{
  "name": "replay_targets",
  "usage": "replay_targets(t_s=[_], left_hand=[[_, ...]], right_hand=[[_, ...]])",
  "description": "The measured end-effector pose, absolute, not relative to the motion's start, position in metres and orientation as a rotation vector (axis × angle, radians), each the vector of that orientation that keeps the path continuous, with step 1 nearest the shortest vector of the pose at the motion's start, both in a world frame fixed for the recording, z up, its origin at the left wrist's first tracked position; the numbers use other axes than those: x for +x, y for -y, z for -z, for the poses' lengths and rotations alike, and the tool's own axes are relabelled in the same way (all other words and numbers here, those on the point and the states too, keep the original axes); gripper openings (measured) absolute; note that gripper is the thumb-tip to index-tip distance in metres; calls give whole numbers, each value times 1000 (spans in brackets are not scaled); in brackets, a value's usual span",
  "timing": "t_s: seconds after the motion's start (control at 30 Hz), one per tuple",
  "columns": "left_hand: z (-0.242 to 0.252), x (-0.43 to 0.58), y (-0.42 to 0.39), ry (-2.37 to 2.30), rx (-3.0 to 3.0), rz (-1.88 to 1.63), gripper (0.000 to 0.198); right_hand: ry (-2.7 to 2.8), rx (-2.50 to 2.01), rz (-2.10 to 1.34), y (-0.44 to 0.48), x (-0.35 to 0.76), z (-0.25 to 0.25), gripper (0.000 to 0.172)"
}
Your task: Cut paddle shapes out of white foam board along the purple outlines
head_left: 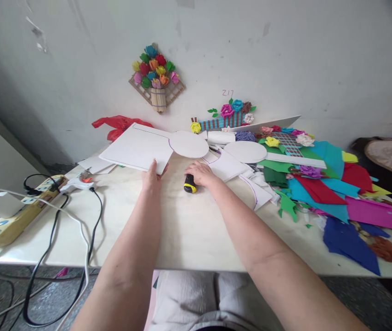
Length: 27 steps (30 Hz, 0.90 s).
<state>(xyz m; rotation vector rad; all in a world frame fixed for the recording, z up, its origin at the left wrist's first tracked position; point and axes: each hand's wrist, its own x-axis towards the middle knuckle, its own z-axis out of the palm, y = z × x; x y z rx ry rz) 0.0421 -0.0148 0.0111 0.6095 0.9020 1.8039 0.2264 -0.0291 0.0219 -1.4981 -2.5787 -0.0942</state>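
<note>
My left hand (151, 175) grips the near edge of a large white foam sheet (137, 148), thumb on top and fingers underneath. A cut white disc (188, 143) rests on the sheet's right end. My right hand (201, 175) is closed round a yellow and black utility knife (189, 184), which lies on the pale table (189, 225). A second white disc (245, 151) and several white foam offcuts (228, 166) lie just right of that hand.
Coloured paper and foam scraps (333, 193) cover the table's right side. A power strip (16, 211) with cables and a glue gun (78, 184) sit at the left. Paper flower crafts (156, 76) hang on the wall; a red plastic bag (118, 125) lies behind.
</note>
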Motion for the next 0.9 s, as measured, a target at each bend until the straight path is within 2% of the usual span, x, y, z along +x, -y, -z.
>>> replay_targets(t_s=[0.1, 0.23, 0.4, 0.5, 0.6, 0.73, 0.8, 0.9], left_hand=[[-15, 39, 16, -1113, 632, -1688, 33], [-23, 28, 23, -1662, 695, -1553, 60], [-29, 18, 32, -2347, 795, -1502, 44], [-26, 21, 32, -2430, 922, -1547, 40], [-18, 26, 28, -2486, 1354, -1548, 41], [-5, 30, 18, -2350, 1981, -1044, 48], [1, 30, 13, -2276, 2043, -804, 47], [6, 29, 10, -2268, 2087, -673, 40]], right_hand=[[2587, -1425, 58, 28, 228, -21, 39], [2546, -1379, 21, 29, 230, -18, 38], [2462, -1366, 10, 31, 231, -15, 42], [2450, -1376, 64, 30, 232, -12, 43], [2444, -1395, 109, 27, 233, -9, 32], [2405, -1352, 99, 26, 235, -7, 29], [2355, -1306, 60, 25, 236, -6, 31], [2241, -1255, -10, 21, 238, -4, 33]])
